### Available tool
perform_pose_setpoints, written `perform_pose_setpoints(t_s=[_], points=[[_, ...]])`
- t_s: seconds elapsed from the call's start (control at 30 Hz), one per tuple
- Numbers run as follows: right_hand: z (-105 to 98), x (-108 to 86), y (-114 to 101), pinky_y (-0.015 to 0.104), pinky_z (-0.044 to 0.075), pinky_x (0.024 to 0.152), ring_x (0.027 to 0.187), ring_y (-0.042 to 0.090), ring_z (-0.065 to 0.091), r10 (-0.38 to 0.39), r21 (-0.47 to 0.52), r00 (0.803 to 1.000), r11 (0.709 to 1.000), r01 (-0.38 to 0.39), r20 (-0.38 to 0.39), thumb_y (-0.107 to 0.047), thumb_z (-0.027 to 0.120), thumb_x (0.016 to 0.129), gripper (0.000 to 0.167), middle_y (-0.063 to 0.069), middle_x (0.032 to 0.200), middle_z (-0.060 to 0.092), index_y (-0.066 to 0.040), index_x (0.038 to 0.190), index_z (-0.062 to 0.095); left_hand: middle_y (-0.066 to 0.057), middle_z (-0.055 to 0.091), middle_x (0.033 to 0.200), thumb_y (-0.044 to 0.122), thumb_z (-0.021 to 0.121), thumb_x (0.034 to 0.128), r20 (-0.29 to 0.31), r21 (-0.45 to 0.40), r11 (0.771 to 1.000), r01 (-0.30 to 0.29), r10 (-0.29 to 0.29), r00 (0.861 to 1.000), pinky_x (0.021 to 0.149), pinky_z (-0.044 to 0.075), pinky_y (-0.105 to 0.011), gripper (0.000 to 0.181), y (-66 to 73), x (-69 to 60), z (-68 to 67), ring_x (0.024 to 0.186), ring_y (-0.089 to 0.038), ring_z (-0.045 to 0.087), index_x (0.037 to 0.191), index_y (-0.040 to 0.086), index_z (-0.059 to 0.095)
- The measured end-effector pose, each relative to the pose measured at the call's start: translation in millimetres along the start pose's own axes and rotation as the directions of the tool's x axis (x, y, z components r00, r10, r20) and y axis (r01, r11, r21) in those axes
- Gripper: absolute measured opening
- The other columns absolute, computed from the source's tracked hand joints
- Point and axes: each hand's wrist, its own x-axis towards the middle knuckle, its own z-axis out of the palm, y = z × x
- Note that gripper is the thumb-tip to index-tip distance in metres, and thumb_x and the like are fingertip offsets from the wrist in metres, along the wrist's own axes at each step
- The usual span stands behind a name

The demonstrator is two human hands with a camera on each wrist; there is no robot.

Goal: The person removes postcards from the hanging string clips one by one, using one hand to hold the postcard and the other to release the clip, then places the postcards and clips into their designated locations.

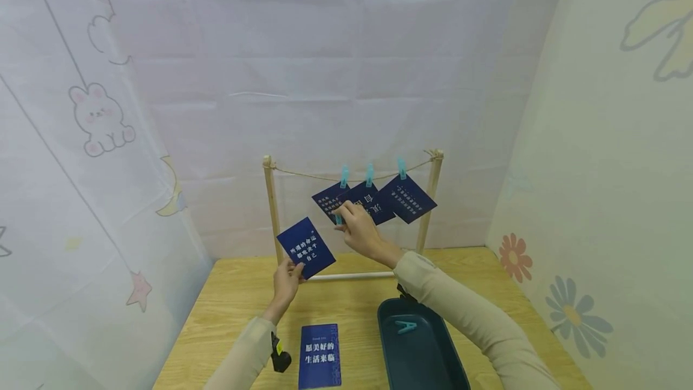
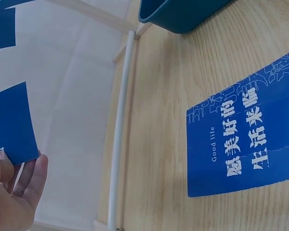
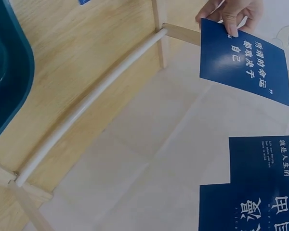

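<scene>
Our left hand [image 1: 287, 281], just left of centre in the lower half of the frame, grasps a dark blue card [image 1: 305, 245] by its lower corner, thumb on the lettered face and fingers behind. Our right hand [image 1: 361, 233], near the middle, pinches a teal clip [image 1: 338, 219] in front of the hung cards; whether the clip touches any of them, we cannot tell.

Nearest to us, at bottom centre, a second blue card [image 1: 319, 372] lies flat on the wooden worktop [image 1: 233, 300], lettering up. Beside it, at lower right, we have a dark teal tray [image 1: 425, 360] with a loose clip [image 1: 406, 327] lying inside, toward its far end.

Beyond our hands stands a wooden rack [image 1: 273, 215], a white bar [image 1: 352, 276] running low across it. Twine [image 1: 303, 174] sags between its posts, and toward the right three hung cards [image 1: 406, 198] overlap at a tilt, each under its own peg [image 1: 402, 168]; our right hand hides part of the middle one.

Farthest off, we face a pale backdrop [image 1: 325, 77], with a cartoon rabbit [image 1: 100, 118] at upper left and a red flower [image 1: 514, 257] at right.
</scene>
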Motion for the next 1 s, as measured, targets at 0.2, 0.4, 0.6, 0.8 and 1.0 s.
perform_pose_setpoints(t_s=[0.2,0.4,0.6,0.8,1.0], points=[[1,-13.3,2,0.042,0.052,0.081,0.082,0.024,0.058,-0.018,0.0,0.999,1.0,0.018,0.029,0.011,0.072,0.081,0.025,0.013,0.099,0.061,0.004,0.104,0.065,-0.032,0.062,0.091,-0.008,0.057,0.0967,0.006,0.003,1.0,-0.018,0.018,1.0,0.065,0.062,-0.041,0.01,-2.2,-4.8,-2.9,0.075,-0.044,0.067,0.099,-0.016,0.053],[2,-25.8,5,0.037,0.051,0.072,0.078,0.019,0.058,-0.025,-0.007,0.998,1.0,0.025,0.051,-0.001,0.077,0.085,0.025,0.012,0.097,0.062,0.004,0.107,0.066,-0.034,0.062,0.092,-0.009,0.057,0.0961,0.021,-0.014,1.0,-0.013,0.013,1.0,0.065,0.062,-0.044,0.011,-5.7,-8.6,-6.5,0.074,-0.047,0.066,0.1,-0.018,0.052],[0,-39.3,6,0.03,0.05,0.066,0.072,0.013,0.053,-0.031,-0.022,0.993,0.999,0.034,0.111,-0.01,0.076,0.088,0.028,0.01,0.099,0.062,0.001,0.112,0.066,-0.032,0.064,0.089,-0.008,0.058,0.0955,0.037,0.013,1.0,-0.005,0.005,0.999,0.062,0.062,-0.042,0.01,-12.8,-13.2,-12.0,0.07,-0.041,0.066,0.099,-0.016,0.053],[1,-50.6,9,0.024,0.053,0.063,0.076,0.014,0.059,-0.002,0.001,0.987,1.0,0.002,0.164,-0.01,0.074,0.09,0.033,0.011,0.109,0.062,0.0,0.12,0.064,-0.029,0.065,0.088,-0.007,0.06,0.0951,0.057,0.03,0.999,0.021,-0.022,0.998,0.062,0.062,-0.043,0.01,-20.7,-16.8,-16.2,0.066,-0.035,0.066,0.099,-0.015,0.055],[2,-61.4,13,0.03,0.056,0.068,0.079,0.022,0.062,-0.048,0.038,0.987,0.998,0.042,0.153,-0.005,0.078,0.085,0.037,0.012,0.108,0.061,0.002,0.119,0.063,-0.029,0.066,0.088,-0.007,0.058,0.0959,0.097,0.035,0.999,0.04,-0.043,0.994,0.061,0.062,-0.039,0.009,-26.4,-23.4,-20.5,0.066,-0.033,0.065,0.099,-0.015,0.055]])
